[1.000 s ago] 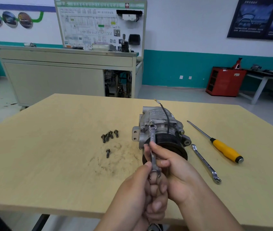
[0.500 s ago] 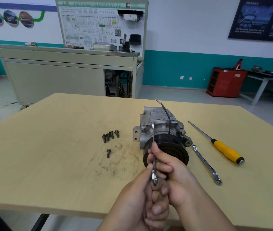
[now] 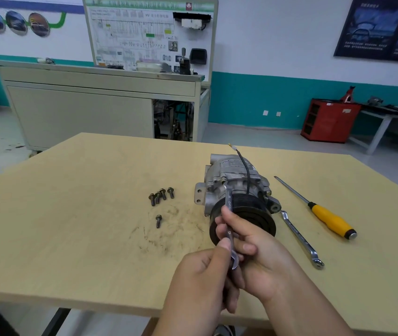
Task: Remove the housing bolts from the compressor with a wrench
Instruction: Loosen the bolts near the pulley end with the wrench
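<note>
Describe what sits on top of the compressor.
A black wire arches over the compressor, and the wrench tip rests against a top bolt. Whether it grips the bolt is hidden.

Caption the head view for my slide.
The left hand and right hand grip a wrench set against the compressor housing; five loose bolts, a second wrench and a screwdriver lie on the table.
</note>
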The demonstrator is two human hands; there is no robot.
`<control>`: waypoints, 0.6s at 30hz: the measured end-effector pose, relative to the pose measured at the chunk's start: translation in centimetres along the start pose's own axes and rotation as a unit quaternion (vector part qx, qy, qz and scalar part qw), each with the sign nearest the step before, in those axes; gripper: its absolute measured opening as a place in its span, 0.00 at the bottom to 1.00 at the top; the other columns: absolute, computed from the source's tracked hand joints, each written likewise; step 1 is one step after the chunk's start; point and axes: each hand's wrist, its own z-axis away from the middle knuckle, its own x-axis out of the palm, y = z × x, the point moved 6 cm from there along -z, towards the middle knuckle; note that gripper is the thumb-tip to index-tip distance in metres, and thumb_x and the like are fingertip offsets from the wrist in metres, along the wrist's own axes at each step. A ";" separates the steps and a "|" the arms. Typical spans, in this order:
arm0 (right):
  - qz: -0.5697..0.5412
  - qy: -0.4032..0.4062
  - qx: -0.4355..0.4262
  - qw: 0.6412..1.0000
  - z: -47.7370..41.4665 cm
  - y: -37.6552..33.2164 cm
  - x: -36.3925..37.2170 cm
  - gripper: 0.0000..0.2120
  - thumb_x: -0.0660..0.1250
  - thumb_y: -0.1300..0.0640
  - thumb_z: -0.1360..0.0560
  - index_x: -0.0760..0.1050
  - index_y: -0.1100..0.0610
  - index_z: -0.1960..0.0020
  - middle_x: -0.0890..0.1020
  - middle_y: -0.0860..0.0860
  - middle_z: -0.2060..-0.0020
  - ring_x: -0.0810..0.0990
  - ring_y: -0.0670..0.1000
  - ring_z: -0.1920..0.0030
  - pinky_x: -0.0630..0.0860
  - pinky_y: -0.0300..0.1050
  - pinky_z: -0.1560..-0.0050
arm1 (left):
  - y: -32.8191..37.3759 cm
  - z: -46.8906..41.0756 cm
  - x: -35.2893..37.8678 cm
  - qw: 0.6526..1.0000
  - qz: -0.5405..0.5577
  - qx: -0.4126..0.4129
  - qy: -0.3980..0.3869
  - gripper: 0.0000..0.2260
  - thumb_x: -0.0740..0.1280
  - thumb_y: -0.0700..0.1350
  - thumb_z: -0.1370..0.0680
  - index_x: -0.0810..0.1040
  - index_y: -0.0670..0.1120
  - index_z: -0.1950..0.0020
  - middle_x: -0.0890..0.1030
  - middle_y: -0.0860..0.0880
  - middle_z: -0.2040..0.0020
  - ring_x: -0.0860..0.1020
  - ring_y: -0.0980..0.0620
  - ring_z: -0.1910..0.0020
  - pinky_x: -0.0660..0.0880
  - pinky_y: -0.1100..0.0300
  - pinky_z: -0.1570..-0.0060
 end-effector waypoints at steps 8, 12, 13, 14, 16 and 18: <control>0.026 0.009 -0.017 0.999 -0.2 -0.2 -0.3 0.14 0.68 0.53 0.32 0.80 0.64 0.68 0.72 0.52 0.76 0.60 0.41 0.87 0.61 0.31 0.85 | 0.4 0.1 -0.1 0.994 -0.077 0.063 0.053 0.22 0.57 0.53 0.23 0.74 0.50 0.76 0.71 0.50 0.83 0.66 0.58 0.82 0.63 0.70 0.75; 0.027 0.020 -0.018 0.999 -0.3 -0.3 -0.7 0.15 0.66 0.53 0.27 0.79 0.65 0.65 0.70 0.53 0.74 0.61 0.41 0.87 0.62 0.31 0.85 | 0.4 0.0 0.2 0.994 -0.082 0.061 0.049 0.22 0.57 0.52 0.23 0.75 0.50 0.76 0.71 0.50 0.83 0.66 0.59 0.82 0.63 0.70 0.74; 0.028 0.021 -0.018 0.999 -0.3 -0.3 -0.7 0.15 0.67 0.53 0.28 0.80 0.65 0.66 0.70 0.53 0.74 0.61 0.41 0.87 0.62 0.31 0.85 | 0.4 0.0 0.2 0.994 -0.080 0.062 0.051 0.22 0.57 0.52 0.23 0.75 0.50 0.76 0.71 0.50 0.83 0.66 0.59 0.82 0.63 0.70 0.74; 0.030 0.020 -0.018 0.999 -0.3 -0.4 -0.7 0.15 0.67 0.53 0.29 0.80 0.65 0.67 0.70 0.53 0.74 0.62 0.41 0.87 0.63 0.30 0.84 | 0.4 0.0 0.3 0.994 -0.076 0.063 0.051 0.22 0.57 0.52 0.23 0.75 0.50 0.76 0.71 0.50 0.83 0.66 0.59 0.82 0.63 0.70 0.74; 0.031 0.019 -0.020 0.999 -0.3 -0.5 -0.6 0.16 0.67 0.54 0.29 0.80 0.65 0.67 0.71 0.53 0.76 0.62 0.41 0.87 0.63 0.30 0.84 | 0.5 -0.2 0.4 0.994 -0.073 0.068 0.052 0.23 0.57 0.52 0.22 0.74 0.50 0.76 0.71 0.50 0.83 0.66 0.59 0.82 0.63 0.70 0.74; 0.031 0.020 -0.023 0.999 -0.3 -0.7 -0.7 0.18 0.66 0.54 0.26 0.80 0.65 0.68 0.72 0.53 0.77 0.63 0.42 0.87 0.64 0.31 0.84 | 0.5 -0.3 0.5 0.994 -0.068 0.070 0.049 0.23 0.57 0.52 0.22 0.74 0.50 0.77 0.71 0.50 0.83 0.67 0.59 0.82 0.63 0.70 0.74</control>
